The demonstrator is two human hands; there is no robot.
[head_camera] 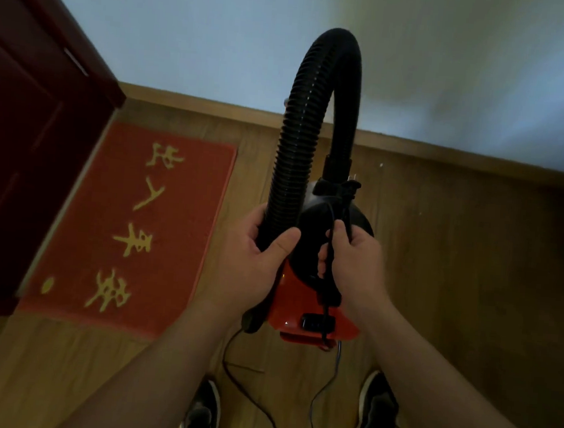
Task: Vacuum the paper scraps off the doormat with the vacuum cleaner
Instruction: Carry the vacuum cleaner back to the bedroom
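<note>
I hold a red and black vacuum cleaner [313, 317] up in front of me over the wooden floor. My left hand [256, 262] grips the lower end of its black ribbed hose [301, 120], which arches up and back down to the body. My right hand [354, 263] is closed on the black handle, with the cord running across it. The red doormat [110, 234] with yellow characters lies on the floor to the left, beside the door. I make out no paper scraps on the mat in this dim, blurred view.
A dark red door [21, 125] stands open at the left, over the mat's edge. The black power cord [250, 390] trails on the floor between my shoes [379, 417]. A wooden skirting board [447, 156] and pale wall run across the back.
</note>
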